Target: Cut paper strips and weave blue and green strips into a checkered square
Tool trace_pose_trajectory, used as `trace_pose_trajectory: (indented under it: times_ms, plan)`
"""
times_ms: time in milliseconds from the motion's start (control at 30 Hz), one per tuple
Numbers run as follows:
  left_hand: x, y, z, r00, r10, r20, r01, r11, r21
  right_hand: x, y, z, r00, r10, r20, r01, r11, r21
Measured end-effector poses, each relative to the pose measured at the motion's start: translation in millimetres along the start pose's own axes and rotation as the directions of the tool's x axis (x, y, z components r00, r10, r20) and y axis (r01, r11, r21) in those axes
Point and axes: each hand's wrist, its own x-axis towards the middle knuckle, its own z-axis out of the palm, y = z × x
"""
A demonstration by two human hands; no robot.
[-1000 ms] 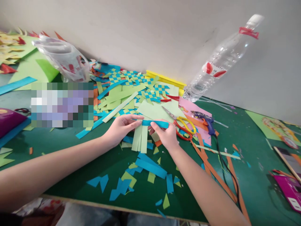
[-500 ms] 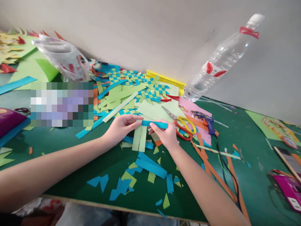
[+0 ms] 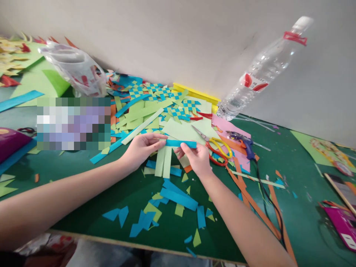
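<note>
A short blue paper strip (image 3: 175, 143) is stretched level between my hands. My left hand (image 3: 146, 146) pinches its left end between thumb and fingers. Thumb and fingers of my right hand (image 3: 196, 155) close on the strip nearer its right end. Two pale green paper strips (image 3: 163, 161) hang down side by side from under the blue one, close to my left fingertips. How they join it is hidden. Below lie loose blue strips (image 3: 179, 198) and green scraps (image 3: 152, 212) on the green table (image 3: 91, 200).
Scissors (image 3: 214, 146) and a glue gun (image 3: 243, 142) with a black cord lie to the right. A plastic bottle (image 3: 256, 79) leans at the wall. Woven paper pieces (image 3: 164, 94) pile up behind my hands. A plastic bag (image 3: 75, 66) stands back left.
The blue strip has shifted slightly left, and the hanging green strips with it. My right thumb has slid a little along the strip. Both hands keep their hold.
</note>
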Motion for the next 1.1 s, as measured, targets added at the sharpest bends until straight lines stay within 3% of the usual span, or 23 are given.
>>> trace_pose_trajectory:
  times_ms: [167,300,367,467,533,633,1100]
  plan:
    - [9.7,-4.2,-8.5,0.993,0.003,-0.121,-0.013,0.997,-0.081,-0.2,1.4,-3.1,0.995,-0.075,-0.059,0.074,0.997,-0.021]
    - [15.0,-4.6,-11.4,0.982,-0.017,-0.189,-0.017,0.984,-0.177,-2.3,2.1,-5.2,0.983,-0.182,-0.009,0.174,0.953,-0.246]
    - [15.0,-4.0,-10.9,0.981,-0.023,-0.195,-0.017,0.98,-0.196,-2.8,1.8,-4.4,0.959,-0.269,0.092,0.282,0.862,-0.421]
    - [13.8,-3.9,-10.0,0.981,-0.02,-0.194,-0.016,0.983,-0.185,-2.0,1.8,-1.9,0.876,-0.366,0.315,0.482,0.64,-0.598]
    - [13.3,-4.5,-9.8,0.982,-0.016,-0.19,-0.018,0.984,-0.175,-1.1,2.1,-0.5,0.815,-0.345,0.466,0.579,0.514,-0.632]
    - [13.2,-5.0,-9.7,0.982,-0.009,-0.187,-0.02,0.988,-0.152,-1.0,1.9,0.8,0.759,-0.294,0.581,0.649,0.418,-0.636]
    - [12.3,-3.8,-9.2,0.986,0.001,-0.168,-0.023,0.992,-0.126,-1.5,0.2,-1.2,0.698,-0.299,0.651,0.711,0.398,-0.58]
